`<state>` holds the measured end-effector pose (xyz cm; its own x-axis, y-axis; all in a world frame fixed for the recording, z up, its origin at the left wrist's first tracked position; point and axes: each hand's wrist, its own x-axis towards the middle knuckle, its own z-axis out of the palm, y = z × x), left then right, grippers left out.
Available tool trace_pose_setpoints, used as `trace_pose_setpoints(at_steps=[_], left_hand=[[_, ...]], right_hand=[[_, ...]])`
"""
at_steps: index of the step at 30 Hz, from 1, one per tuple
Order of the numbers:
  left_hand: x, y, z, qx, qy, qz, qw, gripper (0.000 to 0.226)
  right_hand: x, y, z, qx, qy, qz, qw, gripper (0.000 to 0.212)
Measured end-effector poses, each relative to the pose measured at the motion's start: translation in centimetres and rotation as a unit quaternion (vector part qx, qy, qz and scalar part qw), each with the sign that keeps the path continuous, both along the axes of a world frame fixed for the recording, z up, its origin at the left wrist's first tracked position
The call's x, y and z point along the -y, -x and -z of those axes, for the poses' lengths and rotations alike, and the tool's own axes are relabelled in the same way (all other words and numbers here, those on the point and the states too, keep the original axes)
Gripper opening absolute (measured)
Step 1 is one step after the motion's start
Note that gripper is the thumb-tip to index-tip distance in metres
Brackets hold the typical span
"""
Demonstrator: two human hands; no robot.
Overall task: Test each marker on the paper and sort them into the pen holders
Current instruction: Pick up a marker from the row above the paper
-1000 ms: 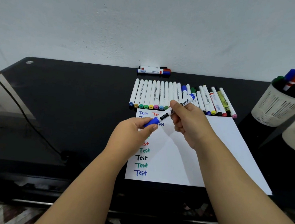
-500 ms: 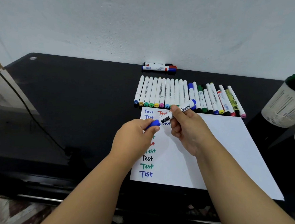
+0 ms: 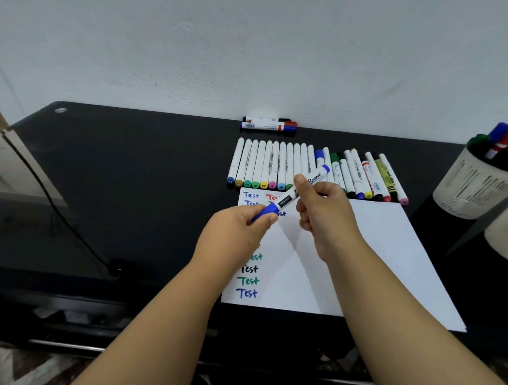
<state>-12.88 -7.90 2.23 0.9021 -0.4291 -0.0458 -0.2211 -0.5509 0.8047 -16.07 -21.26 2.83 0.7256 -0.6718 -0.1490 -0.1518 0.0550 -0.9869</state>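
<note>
Holding one blue-capped marker point(image 3: 299, 193) above the paper point(image 3: 364, 246), we see the left hand point(image 3: 234, 230) pinching its cap and the right hand point(image 3: 320, 215) gripping its white barrel. Two markers point(image 3: 268, 125) lie by the wall, and a row point(image 3: 279, 167) (roughly two dozen, partly hidden behind our hands) sits on the table point(image 3: 126, 182). Two pen holders point(image 3: 475, 188) stand right, the nearer cut off.

One paper sheet point(image 3: 363, 255), two pen holders point(image 3: 471, 191), two hands point(image 3: 237, 230).
</note>
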Motion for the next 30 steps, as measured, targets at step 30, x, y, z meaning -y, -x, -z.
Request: trace_pose_setpoints(at_steps=[30], left_hand=[[12.3,2.1,-3.3,0.054,-0.067,0.200,0.976,0.051]], right_hand=[[13.8,11.4,-5.5,-0.067,0.350,0.131,0.925,0.027]])
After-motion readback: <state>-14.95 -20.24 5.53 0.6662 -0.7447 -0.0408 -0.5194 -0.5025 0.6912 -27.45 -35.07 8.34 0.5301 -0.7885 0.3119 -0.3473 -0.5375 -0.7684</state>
